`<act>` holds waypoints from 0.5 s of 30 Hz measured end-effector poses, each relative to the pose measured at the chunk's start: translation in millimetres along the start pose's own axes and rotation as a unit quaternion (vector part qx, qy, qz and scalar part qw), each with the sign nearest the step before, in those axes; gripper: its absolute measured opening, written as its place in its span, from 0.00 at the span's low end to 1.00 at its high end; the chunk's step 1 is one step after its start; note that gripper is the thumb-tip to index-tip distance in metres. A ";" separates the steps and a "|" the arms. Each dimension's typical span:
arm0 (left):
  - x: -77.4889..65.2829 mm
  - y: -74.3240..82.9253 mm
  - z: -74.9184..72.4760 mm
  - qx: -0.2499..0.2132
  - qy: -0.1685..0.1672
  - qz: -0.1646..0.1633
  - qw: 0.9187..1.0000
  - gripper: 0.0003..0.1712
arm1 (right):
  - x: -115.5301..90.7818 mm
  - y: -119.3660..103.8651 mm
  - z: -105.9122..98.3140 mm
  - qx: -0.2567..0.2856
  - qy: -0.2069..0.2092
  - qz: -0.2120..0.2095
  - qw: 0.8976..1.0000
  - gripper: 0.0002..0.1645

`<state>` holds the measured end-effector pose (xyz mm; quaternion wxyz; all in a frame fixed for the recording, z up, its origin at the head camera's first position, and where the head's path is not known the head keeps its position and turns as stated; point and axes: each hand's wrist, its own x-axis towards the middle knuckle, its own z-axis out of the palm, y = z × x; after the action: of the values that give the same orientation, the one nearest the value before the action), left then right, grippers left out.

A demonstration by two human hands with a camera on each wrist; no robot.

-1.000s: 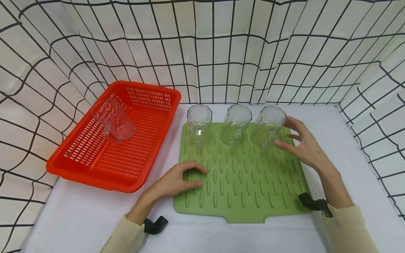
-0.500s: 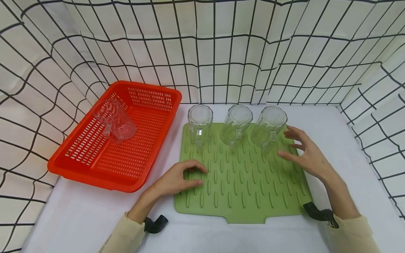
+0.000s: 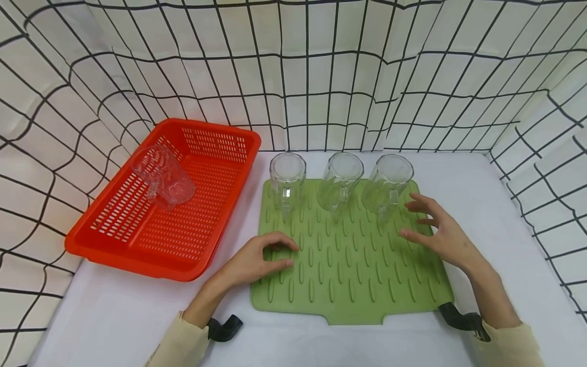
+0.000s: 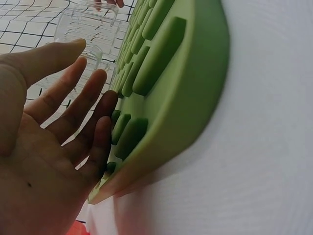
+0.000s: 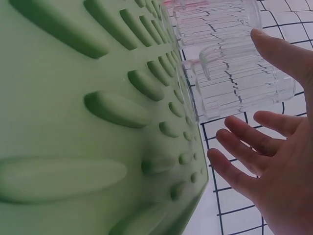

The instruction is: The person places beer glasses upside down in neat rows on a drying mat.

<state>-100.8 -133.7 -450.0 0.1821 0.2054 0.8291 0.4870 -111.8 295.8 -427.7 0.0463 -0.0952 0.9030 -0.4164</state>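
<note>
Three clear glass mugs stand upside down in a row along the far edge of a green ridged drying mat (image 3: 348, 285): a left mug (image 3: 287, 178), a middle mug (image 3: 340, 181) and a right mug (image 3: 387, 183). My right hand (image 3: 440, 232) hovers over the mat's right side, near the right mug but apart from it, fingers loosely bent around nothing. Over the mat's left edge is my left hand (image 3: 259, 259), relaxed and holding nothing. In the left wrist view, its fingers (image 4: 80, 112) lie close to the mat's ridges; whether they touch is unclear.
A red perforated plastic basket (image 3: 229, 219) stands at the left, with another clear glass mug (image 3: 167, 176) lying on its side in it. A white cloth covers the table (image 3: 137, 316). White walls with a black grid pattern (image 3: 312, 76) enclose the back and sides.
My right hand has let go of the right mug and drawn back toward me. The left hand and the mugs have stayed in place.
</note>
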 end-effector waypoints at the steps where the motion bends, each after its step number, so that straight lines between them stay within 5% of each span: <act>1: -0.6 -0.4 0.1 0.001 0.002 0.000 1.000 0.15 | -1.0 0.4 0.9 -0.003 -0.002 0.000 1.000 0.54; 15: -1.9 3.2 1.3 -0.002 0.011 0.010 1.000 0.15 | -19.2 5.6 4.8 -0.032 -0.025 0.007 0.999 0.46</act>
<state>-98.0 -132.3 -447.5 0.1683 0.2080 0.8281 0.4927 -93.0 299.8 -435.0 0.0684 -0.1007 0.9149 -0.3848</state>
